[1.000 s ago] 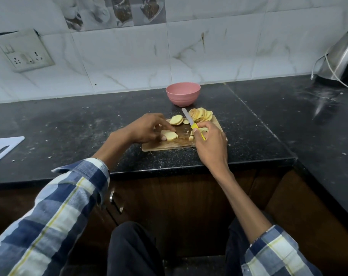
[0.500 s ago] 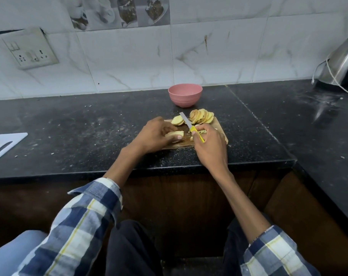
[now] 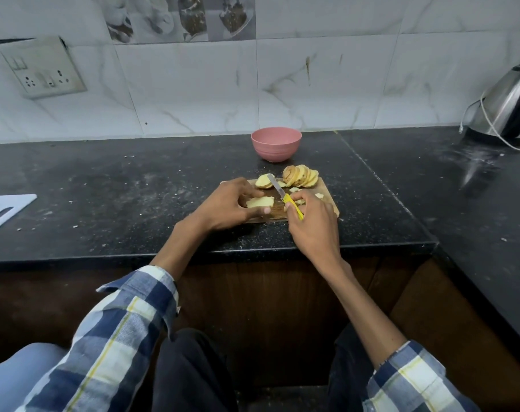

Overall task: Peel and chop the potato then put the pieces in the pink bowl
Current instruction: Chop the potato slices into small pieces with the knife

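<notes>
Black counter [image 3: 110,185], wooden board [image 3: 327,200] | my left hand [image 3: 226,208] pinches potato slice [image 3: 260,201] | my right hand [image 3: 312,224] grips yellow knife [image 3: 288,200] | pink bowl [image 3: 276,143] far behind.

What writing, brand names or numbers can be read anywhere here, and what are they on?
None can be read.
The knife, pink bowl, wooden cutting board and kettle show no lettering.
The switch and socket plate has no legible marks.
The printed wall tiles carry pictures only, no words.
</notes>
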A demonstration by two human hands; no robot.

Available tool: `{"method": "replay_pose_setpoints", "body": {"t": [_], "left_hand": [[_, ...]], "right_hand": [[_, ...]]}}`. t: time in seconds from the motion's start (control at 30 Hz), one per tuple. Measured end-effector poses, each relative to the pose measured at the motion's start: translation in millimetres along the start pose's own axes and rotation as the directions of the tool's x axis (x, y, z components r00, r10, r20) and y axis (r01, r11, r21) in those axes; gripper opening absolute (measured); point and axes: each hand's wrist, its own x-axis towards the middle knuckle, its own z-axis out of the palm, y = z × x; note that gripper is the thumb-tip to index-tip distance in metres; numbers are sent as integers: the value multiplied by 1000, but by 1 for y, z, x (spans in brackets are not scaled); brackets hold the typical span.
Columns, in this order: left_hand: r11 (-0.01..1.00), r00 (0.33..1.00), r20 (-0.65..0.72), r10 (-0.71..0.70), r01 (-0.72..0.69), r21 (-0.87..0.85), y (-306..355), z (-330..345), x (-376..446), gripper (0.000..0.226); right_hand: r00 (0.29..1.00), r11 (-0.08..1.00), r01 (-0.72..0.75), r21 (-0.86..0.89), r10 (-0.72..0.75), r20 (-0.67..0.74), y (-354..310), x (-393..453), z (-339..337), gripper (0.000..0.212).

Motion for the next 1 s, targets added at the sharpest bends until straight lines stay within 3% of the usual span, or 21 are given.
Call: {"method": "replay_pose_setpoints", "body": {"t": [0.27, 0.43, 0.63, 0.83, 1.0], "left_hand": [[992, 998, -37, 45, -40, 116, -4, 1, 8, 34], [998, 993, -113, 46, -41, 44, -7, 6, 6, 38], [997, 971, -239, 15, -32, -69, -8, 9, 1, 33], [979, 980, -196, -35, -6, -204, -12, 16, 3, 38], [986, 972, -232, -50, 10, -169, -13, 25, 8, 33]], "right_hand": [[1000, 998, 0, -61, 2, 26, -10, -4, -6, 20], [997, 943, 76, -323, -63, 50, -25, -20, -17, 30], [999, 944, 31, -329, -16, 46, -39, -24, -19, 32], [998, 938, 44, -345, -22, 66, -47, -38, -7, 27], [998, 910, 34, -413, -7, 67, -51, -42, -1, 35]]}}
